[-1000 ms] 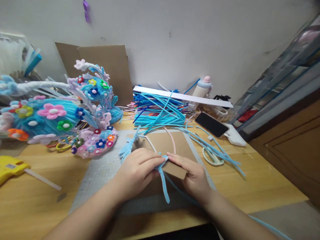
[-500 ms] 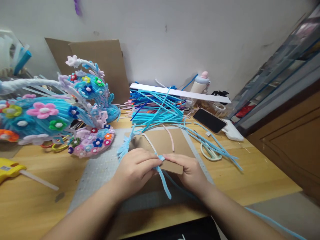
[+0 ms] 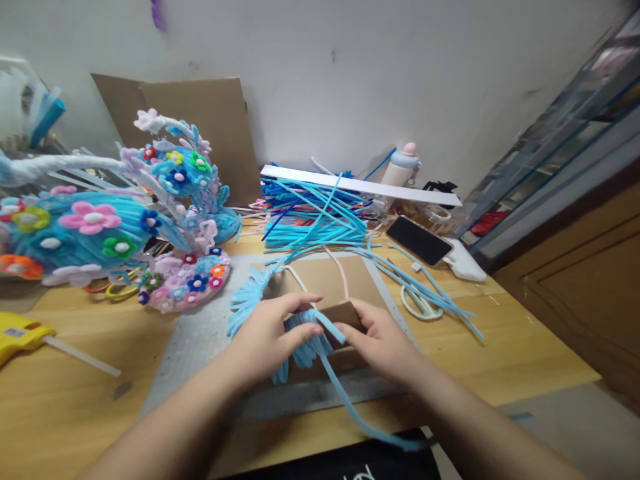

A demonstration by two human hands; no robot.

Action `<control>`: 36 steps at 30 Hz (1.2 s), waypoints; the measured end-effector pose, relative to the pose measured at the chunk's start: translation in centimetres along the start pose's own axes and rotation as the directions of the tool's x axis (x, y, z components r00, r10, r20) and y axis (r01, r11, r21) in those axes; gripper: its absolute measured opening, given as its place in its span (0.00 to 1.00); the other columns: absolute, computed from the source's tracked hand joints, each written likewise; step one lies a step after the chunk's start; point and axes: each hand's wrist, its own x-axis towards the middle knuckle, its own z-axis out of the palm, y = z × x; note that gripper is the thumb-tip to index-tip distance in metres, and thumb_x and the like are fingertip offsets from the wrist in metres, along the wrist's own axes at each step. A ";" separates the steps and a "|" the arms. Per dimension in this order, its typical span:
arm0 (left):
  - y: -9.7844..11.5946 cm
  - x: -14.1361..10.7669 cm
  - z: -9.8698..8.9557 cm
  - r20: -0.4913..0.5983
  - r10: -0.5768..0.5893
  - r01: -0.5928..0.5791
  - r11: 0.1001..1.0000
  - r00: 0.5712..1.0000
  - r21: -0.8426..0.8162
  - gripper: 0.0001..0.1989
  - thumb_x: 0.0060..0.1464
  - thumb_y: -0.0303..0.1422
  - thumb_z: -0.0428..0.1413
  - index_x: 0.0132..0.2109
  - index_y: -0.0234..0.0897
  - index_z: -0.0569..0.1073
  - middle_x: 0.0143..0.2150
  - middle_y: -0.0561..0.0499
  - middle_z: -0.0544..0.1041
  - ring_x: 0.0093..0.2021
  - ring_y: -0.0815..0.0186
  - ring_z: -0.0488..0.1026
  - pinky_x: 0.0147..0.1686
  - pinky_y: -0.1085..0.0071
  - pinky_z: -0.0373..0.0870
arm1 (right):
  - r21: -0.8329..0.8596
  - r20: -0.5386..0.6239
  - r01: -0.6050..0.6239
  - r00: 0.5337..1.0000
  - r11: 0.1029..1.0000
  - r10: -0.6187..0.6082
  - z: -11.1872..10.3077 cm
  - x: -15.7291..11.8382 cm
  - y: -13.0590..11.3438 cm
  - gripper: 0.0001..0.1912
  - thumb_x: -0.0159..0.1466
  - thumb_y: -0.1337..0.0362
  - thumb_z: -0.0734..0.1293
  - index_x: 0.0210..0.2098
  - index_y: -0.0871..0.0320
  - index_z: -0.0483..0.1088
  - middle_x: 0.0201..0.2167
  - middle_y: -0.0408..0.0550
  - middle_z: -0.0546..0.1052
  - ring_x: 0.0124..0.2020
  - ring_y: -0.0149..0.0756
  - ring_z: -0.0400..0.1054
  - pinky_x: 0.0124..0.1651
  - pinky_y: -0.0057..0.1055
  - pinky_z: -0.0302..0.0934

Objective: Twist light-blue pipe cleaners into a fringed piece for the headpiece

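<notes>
Fringe of looped, fuzzy light-blue pipe cleaners [image 3: 304,355] sits pinched in the left hand [image 3: 265,333] above the wooden tabletop [image 3: 505,357], the right hand [image 3: 385,343] gripping stiff brown cardboard [image 3: 341,312]; apparent wrapping calls for snug tension.

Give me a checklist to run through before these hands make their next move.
1. Left hand gripping the looped light-blue trim: ok, fingers closed on it.
2. Right hand steadying the small cardboard piece: ok, fingers at its right end.
3. Long blue strand kept within the grey mat: not ok, it trails past the near edge.
4. Yellow glue gun away from both hands: ok, far left.
5. Glue gun hot: cannot tell.
</notes>
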 end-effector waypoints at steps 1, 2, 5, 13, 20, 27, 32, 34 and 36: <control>0.1 0.1 -0.1 0.021 -0.041 0.042 0.998 0.999 -0.053 0.13 0.52 0.36 0.52 0.45 0.39 0.72 0.39 0.51 0.76 0.39 0.65 0.72 0.39 0.72 0.66 | 0.054 0.001 -0.025 1.000 0.998 0.025 0.1 0.3 0.0 0.09 0.60 0.64 0.61 0.40 0.59 0.68 0.31 0.45 0.74 0.34 0.34 0.68 0.36 0.29 0.62; 0.2 0.1 -0.2 0.043 -0.070 0.074 0.993 0.997 -0.088 0.12 0.52 0.37 0.51 0.42 0.38 0.73 0.37 0.52 0.77 0.37 0.66 0.72 0.37 0.73 0.66 | 0.098 0.004 -0.036 0.999 0.995 0.036 0.3 0.6 0.1 0.09 0.60 0.63 0.61 0.38 0.60 0.67 0.30 0.45 0.73 0.33 0.33 0.67 0.35 0.29 0.62; -0.1 0.3 -0.2 0.071 -0.140 0.148 0.981 0.988 -0.123 0.12 0.53 0.37 0.49 0.36 0.37 0.74 0.30 0.54 0.76 0.31 0.68 0.70 0.31 0.76 0.63 | 0.195 -0.019 -0.039 0.999 0.980 0.044 0.8 1.6 0.4 0.10 0.59 0.60 0.62 0.35 0.60 0.68 0.28 0.43 0.72 0.30 0.31 0.66 0.33 0.27 0.60; -1.6 0.2 0.1 0.111 -0.288 0.300 0.948 0.951 -0.104 0.19 0.51 0.43 0.48 0.30 0.33 0.74 0.21 0.55 0.69 0.22 0.71 0.61 0.21 0.76 0.54 | 0.480 -0.049 -0.112 0.987 0.870 0.154 2.1 2.4 1.7 0.12 0.55 0.57 0.66 0.32 0.60 0.70 0.26 0.44 0.74 0.26 0.32 0.66 0.30 0.28 0.59; -3.0 0.6 -0.1 0.073 -0.371 0.377 0.920 0.926 -0.111 0.20 0.48 0.45 0.49 0.28 0.32 0.74 0.19 0.55 0.66 0.20 0.72 0.59 0.19 0.76 0.51 | 0.465 -0.476 0.015 0.847 0.885 0.236 -2.9 4.5 4.7 0.19 0.55 0.54 0.63 0.43 0.57 0.66 0.32 0.48 0.75 0.32 0.39 0.69 0.35 0.36 0.63; -2.9 0.7 0.2 0.054 -0.342 0.346 0.934 0.938 -0.094 0.20 0.49 0.46 0.49 0.30 0.34 0.75 0.22 0.54 0.72 0.22 0.70 0.64 0.20 0.75 0.55 | -0.244 -0.474 -0.027 0.875 0.969 -0.094 -2.4 4.6 5.1 0.28 0.54 0.54 0.64 0.52 0.58 0.61 0.49 0.58 0.64 0.51 0.48 0.58 0.49 0.45 0.55; -2.5 0.8 0.3 0.011 -0.241 0.238 0.948 0.970 -0.211 0.15 0.51 0.41 0.50 0.38 0.37 0.74 0.35 0.51 0.77 0.34 0.65 0.72 0.35 0.72 0.65 | 0.051 0.165 -0.010 0.986 0.999 0.002 2.4 3.7 2.3 0.33 0.50 0.62 0.69 0.54 0.54 0.57 0.43 0.50 0.70 0.42 0.39 0.66 0.44 0.37 0.61; -2.4 0.9 -0.1 -0.076 -0.252 0.224 0.939 0.965 -0.262 0.16 0.52 0.40 0.48 0.43 0.36 0.72 0.39 0.50 0.77 0.38 0.64 0.72 0.39 0.71 0.65 | 0.212 0.219 -0.080 0.975 0.974 0.032 3.3 4.0 2.1 0.29 0.52 0.64 0.67 0.53 0.56 0.58 0.40 0.48 0.72 0.39 0.37 0.67 0.44 0.37 0.61; -2.5 0.9 -0.7 -0.142 -0.283 0.250 0.945 0.949 -0.209 0.17 0.53 0.41 0.47 0.43 0.36 0.70 0.39 0.49 0.76 0.39 0.64 0.71 0.39 0.70 0.65 | 0.333 0.225 -0.145 0.972 0.932 0.071 3.3 4.5 2.3 0.25 0.53 0.65 0.67 0.50 0.58 0.60 0.39 0.49 0.73 0.39 0.37 0.67 0.46 0.38 0.59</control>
